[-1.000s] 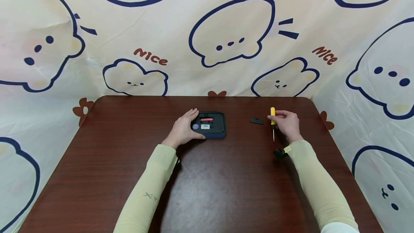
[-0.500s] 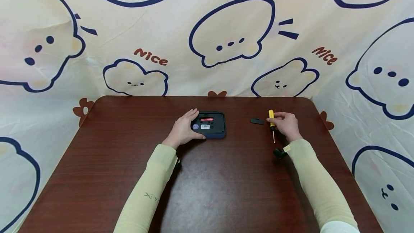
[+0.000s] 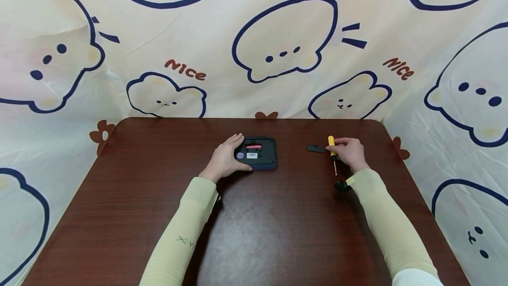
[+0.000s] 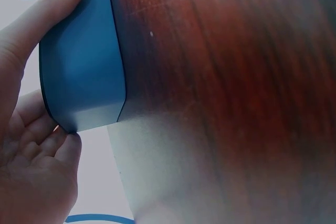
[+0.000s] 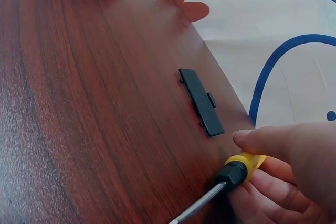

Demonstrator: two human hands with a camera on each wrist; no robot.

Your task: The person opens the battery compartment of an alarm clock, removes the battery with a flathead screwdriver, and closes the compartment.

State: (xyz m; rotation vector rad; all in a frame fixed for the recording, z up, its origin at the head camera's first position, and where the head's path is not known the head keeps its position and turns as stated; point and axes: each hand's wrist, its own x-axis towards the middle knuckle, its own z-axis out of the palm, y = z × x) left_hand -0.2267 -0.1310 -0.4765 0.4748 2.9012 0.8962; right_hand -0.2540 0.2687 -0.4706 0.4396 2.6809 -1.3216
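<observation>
My left hand [image 3: 225, 158] grips the left end of a dark blue device [image 3: 270, 153] with a black back facing up. Its battery compartment is uncovered, and a red battery [image 3: 253, 146] shows inside. In the left wrist view the thumb presses the blue side [image 4: 84, 51] while the fingers curl at the far side. My right hand [image 3: 351, 151] holds a screwdriver [image 3: 332, 149] by its yellow handle between thumb and fingers, the metal shaft pointing toward me. Left of that hand lies the black battery cover [image 3: 315, 148], flat on the table and apart from the screwdriver.
The brown wooden table [image 3: 254, 224] has rounded far corners. A light cloth [image 3: 222, 47] with cartoon outlines hangs behind it and along both sides. A small black object [image 3: 342, 187] sits at the right wrist by the sleeve cuff.
My right hand has shifted slightly left and toward me with the screwdriver, whose handle now leans a little more to the left. The left hand, device and cover stay still.
</observation>
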